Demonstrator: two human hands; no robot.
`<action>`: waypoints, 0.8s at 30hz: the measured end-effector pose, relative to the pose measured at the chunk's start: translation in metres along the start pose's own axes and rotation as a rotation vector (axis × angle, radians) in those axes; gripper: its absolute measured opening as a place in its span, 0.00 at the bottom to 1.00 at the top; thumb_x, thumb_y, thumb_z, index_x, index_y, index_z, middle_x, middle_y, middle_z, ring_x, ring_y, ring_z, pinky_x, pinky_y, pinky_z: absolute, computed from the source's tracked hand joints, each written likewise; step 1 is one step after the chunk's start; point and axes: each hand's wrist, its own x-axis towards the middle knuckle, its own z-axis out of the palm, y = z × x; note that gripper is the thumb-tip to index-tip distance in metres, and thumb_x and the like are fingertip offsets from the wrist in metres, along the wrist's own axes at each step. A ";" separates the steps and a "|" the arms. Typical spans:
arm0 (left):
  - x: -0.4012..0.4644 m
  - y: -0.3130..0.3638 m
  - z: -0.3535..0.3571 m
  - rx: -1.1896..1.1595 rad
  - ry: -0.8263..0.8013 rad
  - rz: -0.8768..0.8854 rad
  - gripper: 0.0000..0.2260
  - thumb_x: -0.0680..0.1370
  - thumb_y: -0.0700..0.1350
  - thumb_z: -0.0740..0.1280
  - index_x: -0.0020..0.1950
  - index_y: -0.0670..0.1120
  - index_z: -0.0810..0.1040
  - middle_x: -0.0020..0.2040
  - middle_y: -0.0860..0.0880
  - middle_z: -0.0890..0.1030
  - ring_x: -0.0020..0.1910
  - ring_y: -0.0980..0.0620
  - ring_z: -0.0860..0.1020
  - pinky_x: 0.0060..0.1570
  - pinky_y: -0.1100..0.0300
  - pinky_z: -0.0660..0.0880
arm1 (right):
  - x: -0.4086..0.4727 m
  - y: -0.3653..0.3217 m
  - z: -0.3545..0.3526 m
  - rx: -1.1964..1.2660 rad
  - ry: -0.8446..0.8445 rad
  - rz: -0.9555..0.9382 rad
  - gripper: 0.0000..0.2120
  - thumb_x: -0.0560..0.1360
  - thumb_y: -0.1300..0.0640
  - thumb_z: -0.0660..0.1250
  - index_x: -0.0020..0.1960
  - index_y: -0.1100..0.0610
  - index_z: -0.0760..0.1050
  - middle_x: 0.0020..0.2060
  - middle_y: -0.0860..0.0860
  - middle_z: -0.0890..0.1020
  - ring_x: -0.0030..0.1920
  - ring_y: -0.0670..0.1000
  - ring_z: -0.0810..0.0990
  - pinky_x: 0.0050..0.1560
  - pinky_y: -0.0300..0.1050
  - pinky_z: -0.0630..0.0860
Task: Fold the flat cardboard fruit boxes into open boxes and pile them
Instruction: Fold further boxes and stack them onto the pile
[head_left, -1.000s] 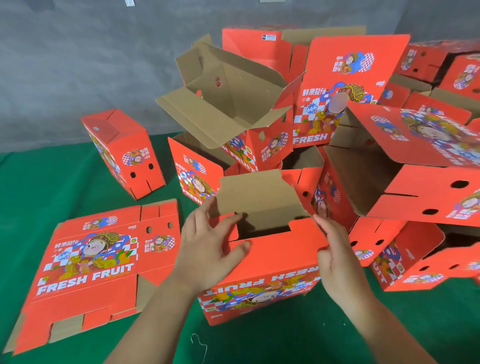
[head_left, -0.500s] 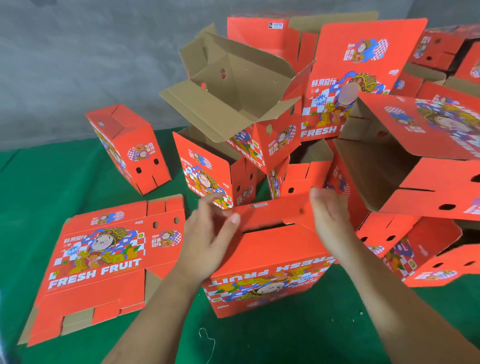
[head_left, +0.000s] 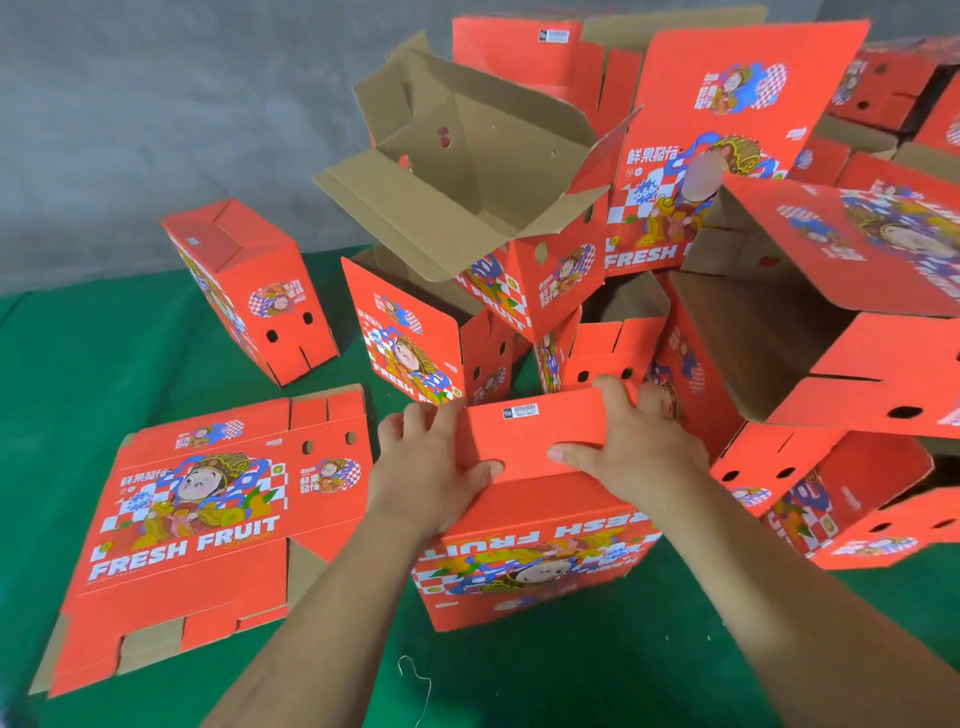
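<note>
Left hand and right hand grasp the barcode-stickered top flap of a red fruit box printed "FRESH FRUIT", standing on green cloth between a flat box and piled folded boxes.

Bright orange-red boxes everywhere, each printed with a blue-and-white checker pattern, a cartoon figure in yellow and blue, and white "FRESH FRUIT" lettering. Plain brown cardboard shows inside the open box up top. Deep green cloth covers the desk, grey wall behind.
</note>
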 end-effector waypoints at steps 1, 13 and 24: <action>0.002 -0.004 -0.001 -0.085 0.031 0.004 0.36 0.75 0.68 0.68 0.79 0.57 0.62 0.70 0.49 0.69 0.72 0.41 0.63 0.70 0.48 0.65 | 0.002 0.002 -0.002 0.038 -0.024 -0.007 0.47 0.61 0.19 0.65 0.73 0.36 0.54 0.70 0.52 0.63 0.65 0.62 0.76 0.56 0.59 0.75; -0.035 -0.013 0.002 -1.699 -0.390 -0.677 0.32 0.80 0.72 0.53 0.52 0.52 0.89 0.61 0.40 0.84 0.55 0.40 0.85 0.54 0.45 0.81 | -0.008 0.063 -0.001 1.188 -0.026 0.052 0.33 0.85 0.46 0.58 0.82 0.61 0.53 0.82 0.58 0.56 0.81 0.54 0.56 0.77 0.41 0.51; -0.065 -0.010 0.005 -1.746 0.043 -0.280 0.27 0.67 0.40 0.64 0.63 0.59 0.78 0.61 0.53 0.83 0.51 0.53 0.84 0.43 0.56 0.82 | -0.050 0.075 -0.011 1.507 -0.660 0.379 0.28 0.70 0.48 0.71 0.67 0.57 0.79 0.60 0.60 0.84 0.57 0.59 0.86 0.49 0.56 0.84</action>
